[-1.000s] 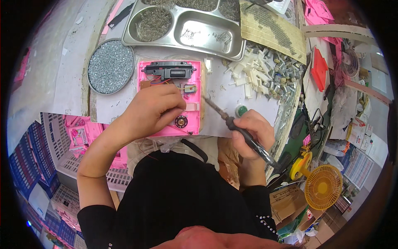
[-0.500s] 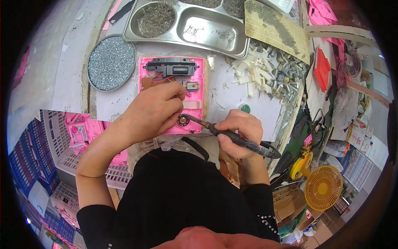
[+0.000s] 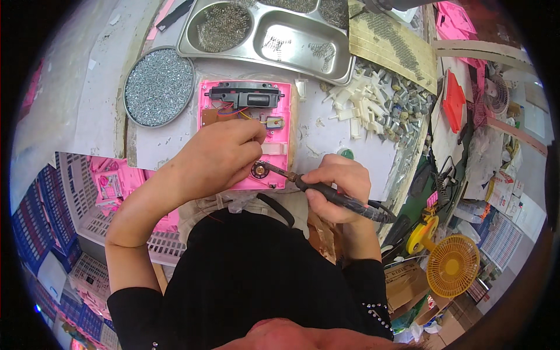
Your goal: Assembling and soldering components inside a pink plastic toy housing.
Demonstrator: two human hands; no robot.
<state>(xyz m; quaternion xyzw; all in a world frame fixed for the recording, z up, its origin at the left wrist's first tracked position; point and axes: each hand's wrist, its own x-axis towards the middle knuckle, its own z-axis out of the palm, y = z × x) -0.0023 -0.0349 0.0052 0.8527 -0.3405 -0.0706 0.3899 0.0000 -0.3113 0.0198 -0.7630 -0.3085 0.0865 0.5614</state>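
Note:
A pink plastic housing (image 3: 281,149) lies on the bench before me, its inner side facing up. Across its far end is a black plastic mechanism (image 3: 245,97), with a small metal motor (image 3: 275,122) and coloured wires nearer me. My right hand (image 3: 344,178) grips a soldering iron (image 3: 341,199) by its black handle. The iron's tip reaches a small round speaker (image 3: 260,170) at the near end of the housing. My left hand (image 3: 219,153) rests over the housing's left side, fingers pinched near the speaker; what they hold is hidden.
A round tray of screws (image 3: 158,87) stands to the left. Behind the housing is a metal compartment tray (image 3: 268,63) with springs. White plastic parts (image 3: 364,105) and small motors (image 3: 408,105) are heaped at right, beside a yellow fan (image 3: 453,265). A crate (image 3: 87,213) holds pink parts.
Both hands and the iron keep almost the same pose on the housing. The bench has shifted slightly in the picture, and a dark grey object shows at the top edge.

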